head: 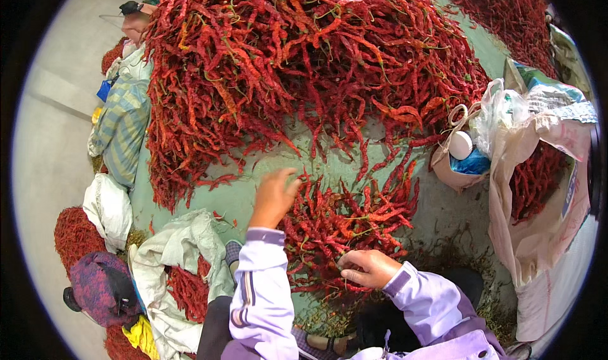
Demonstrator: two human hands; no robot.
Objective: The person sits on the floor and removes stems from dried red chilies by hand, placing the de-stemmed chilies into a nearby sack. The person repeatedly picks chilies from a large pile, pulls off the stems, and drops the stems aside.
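A small pile of dried red chili peppers point(346, 217) lies before me on the green ground sheet point(228, 203). My left hand point(275, 196) is at the pile's upper left edge, slightly blurred, with a gap between thumb and fingers and nothing visible in it. At the pile's lower edge, my right hand point(369, 268) has its bent fingers over the peppers; whether they grip one cannot be made out. Beyond both hands rises a large heap of red chili peppers point(304, 60), many with stems. Loose stems point(327, 317) lie by my shoes.
On the right stands an open woven sack point(503, 217) with peppers inside, beside a small bag point(458, 172) holding a white-lidded container point(460, 144). At left is a white sack point(161, 250) with peppers. A person in a patterned purple hat point(102, 286) is beside it.
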